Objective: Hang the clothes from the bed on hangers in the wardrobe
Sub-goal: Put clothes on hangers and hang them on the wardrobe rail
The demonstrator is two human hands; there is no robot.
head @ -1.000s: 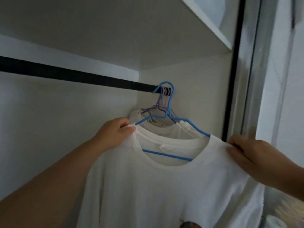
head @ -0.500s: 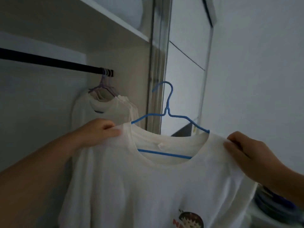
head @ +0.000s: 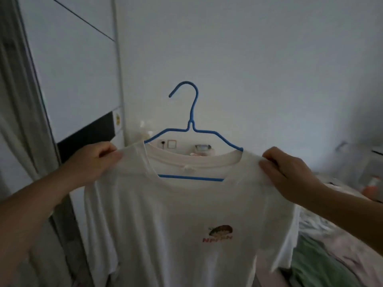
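A white cotton T-shirt with a small chest print (head: 186,214) hangs on a thin blue wire hanger (head: 193,129), held up before a pale wall. The left hand (head: 93,162) and right hand (head: 290,172) each pinch a shoulder.

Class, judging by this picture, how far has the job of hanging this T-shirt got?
Done: the white T-shirt sits on the blue hanger. In hand: the left hand and right hand each pinch a shoulder, holding it up before a wall. Left: the hook is on no rail.
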